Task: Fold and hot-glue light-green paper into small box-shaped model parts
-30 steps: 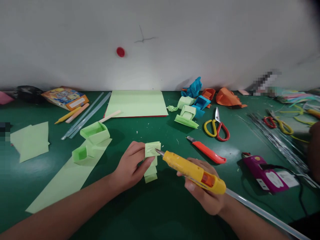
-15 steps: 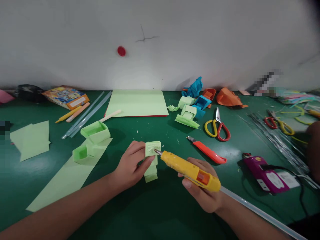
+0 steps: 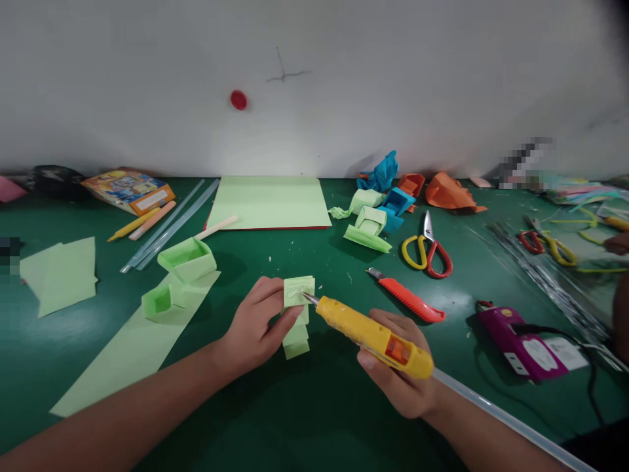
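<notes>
My left hand [image 3: 259,319] pinches a folded light green paper piece [image 3: 296,333] at its left edge, between thumb and fingers. Wrapped around a yellow glue gun [image 3: 363,328] is my right hand [image 3: 400,367]. A long clear glue stick [image 3: 491,413] sticks out of the gun's back end. The metal nozzle points left and meets the top face of the paper piece, where a whitish smear shows. Left of my hands, two folded green paper boxes [image 3: 189,259] stand by a long green paper strip [image 3: 122,357].
A red utility knife [image 3: 410,299] and scissors [image 3: 427,249] lie to the right, beyond them a purple device [image 3: 523,344] with a black cable. Folded paper pieces [image 3: 371,221] and a green sheet [image 3: 269,203] are behind. Another person's hand [image 3: 618,244] shows at the right edge.
My hands, the glue gun and the paper piece have barely moved. At the right edge, the other person's hand has come into view.
</notes>
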`<state>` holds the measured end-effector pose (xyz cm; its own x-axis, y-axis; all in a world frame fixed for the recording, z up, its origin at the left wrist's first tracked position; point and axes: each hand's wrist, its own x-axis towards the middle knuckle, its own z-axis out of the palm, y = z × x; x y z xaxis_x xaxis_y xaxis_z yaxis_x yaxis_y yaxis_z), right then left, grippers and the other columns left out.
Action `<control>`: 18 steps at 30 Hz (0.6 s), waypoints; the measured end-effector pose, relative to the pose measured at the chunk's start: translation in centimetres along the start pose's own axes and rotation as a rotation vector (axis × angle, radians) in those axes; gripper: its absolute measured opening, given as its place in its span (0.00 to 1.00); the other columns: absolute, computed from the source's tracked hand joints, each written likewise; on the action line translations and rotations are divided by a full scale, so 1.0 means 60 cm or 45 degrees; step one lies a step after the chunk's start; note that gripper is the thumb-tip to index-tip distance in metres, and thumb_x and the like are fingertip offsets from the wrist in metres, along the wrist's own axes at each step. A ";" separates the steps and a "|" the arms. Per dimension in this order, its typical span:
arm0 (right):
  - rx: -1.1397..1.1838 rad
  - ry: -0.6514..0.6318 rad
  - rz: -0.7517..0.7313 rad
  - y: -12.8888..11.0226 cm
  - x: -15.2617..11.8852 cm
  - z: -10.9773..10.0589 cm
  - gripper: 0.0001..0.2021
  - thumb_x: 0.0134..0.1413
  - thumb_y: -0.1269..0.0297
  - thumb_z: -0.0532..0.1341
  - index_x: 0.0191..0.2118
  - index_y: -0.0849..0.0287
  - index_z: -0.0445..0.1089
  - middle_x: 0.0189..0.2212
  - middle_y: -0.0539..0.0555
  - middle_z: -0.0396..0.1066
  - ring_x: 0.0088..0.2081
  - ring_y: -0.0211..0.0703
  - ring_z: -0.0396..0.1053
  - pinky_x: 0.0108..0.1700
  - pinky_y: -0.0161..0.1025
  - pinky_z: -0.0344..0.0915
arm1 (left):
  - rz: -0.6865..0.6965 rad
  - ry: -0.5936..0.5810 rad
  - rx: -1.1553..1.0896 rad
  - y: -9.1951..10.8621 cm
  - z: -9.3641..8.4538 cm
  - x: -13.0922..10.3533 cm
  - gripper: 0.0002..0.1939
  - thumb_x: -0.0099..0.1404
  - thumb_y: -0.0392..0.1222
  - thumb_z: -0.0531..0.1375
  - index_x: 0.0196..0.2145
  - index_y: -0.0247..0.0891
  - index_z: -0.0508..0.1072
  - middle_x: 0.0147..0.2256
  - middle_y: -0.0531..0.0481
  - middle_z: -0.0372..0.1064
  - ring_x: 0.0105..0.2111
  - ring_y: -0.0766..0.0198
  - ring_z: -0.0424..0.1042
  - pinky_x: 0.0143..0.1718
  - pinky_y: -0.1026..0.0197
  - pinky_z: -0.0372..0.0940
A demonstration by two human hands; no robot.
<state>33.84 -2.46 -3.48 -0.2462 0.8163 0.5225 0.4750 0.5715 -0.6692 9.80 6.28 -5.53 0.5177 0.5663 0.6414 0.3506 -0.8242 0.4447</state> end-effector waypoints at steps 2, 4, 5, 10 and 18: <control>-0.013 0.009 0.003 0.000 -0.001 0.000 0.11 0.62 0.63 0.57 0.28 0.55 0.59 0.23 0.48 0.58 0.24 0.40 0.59 0.26 0.41 0.52 | -0.018 -0.020 0.012 0.001 -0.002 0.000 0.11 0.74 0.38 0.54 0.46 0.40 0.76 0.40 0.47 0.76 0.38 0.60 0.74 0.40 0.59 0.69; -0.025 0.013 0.009 0.000 -0.002 0.000 0.11 0.62 0.63 0.57 0.28 0.55 0.59 0.22 0.48 0.58 0.24 0.40 0.59 0.26 0.41 0.52 | -0.035 -0.033 0.015 0.001 -0.003 0.001 0.12 0.74 0.38 0.54 0.48 0.41 0.77 0.40 0.47 0.76 0.38 0.61 0.74 0.40 0.59 0.69; -0.029 0.019 0.011 0.000 -0.003 0.000 0.11 0.62 0.63 0.57 0.28 0.54 0.58 0.22 0.48 0.58 0.24 0.40 0.59 0.26 0.41 0.52 | -0.042 -0.032 0.014 0.002 -0.004 0.001 0.13 0.74 0.38 0.54 0.49 0.41 0.77 0.40 0.47 0.76 0.38 0.60 0.74 0.40 0.59 0.69; -0.026 0.030 0.009 0.000 -0.002 0.000 0.12 0.62 0.63 0.57 0.27 0.54 0.57 0.21 0.48 0.57 0.24 0.41 0.58 0.26 0.41 0.51 | -0.045 -0.025 0.008 0.003 -0.005 0.001 0.13 0.74 0.37 0.54 0.49 0.41 0.77 0.42 0.47 0.77 0.40 0.60 0.75 0.41 0.59 0.70; 0.013 0.042 -0.058 -0.004 0.006 -0.007 0.11 0.65 0.62 0.55 0.29 0.54 0.60 0.22 0.48 0.60 0.24 0.40 0.61 0.25 0.40 0.55 | -0.062 -0.016 -0.005 0.002 -0.005 0.000 0.13 0.74 0.37 0.55 0.49 0.41 0.77 0.45 0.46 0.77 0.43 0.60 0.76 0.43 0.60 0.70</control>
<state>33.96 -2.34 -2.89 -0.2396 0.7862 0.5696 0.4553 0.6092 -0.6493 9.63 6.18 -5.27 0.5102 0.6054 0.6109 0.3726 -0.7958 0.4774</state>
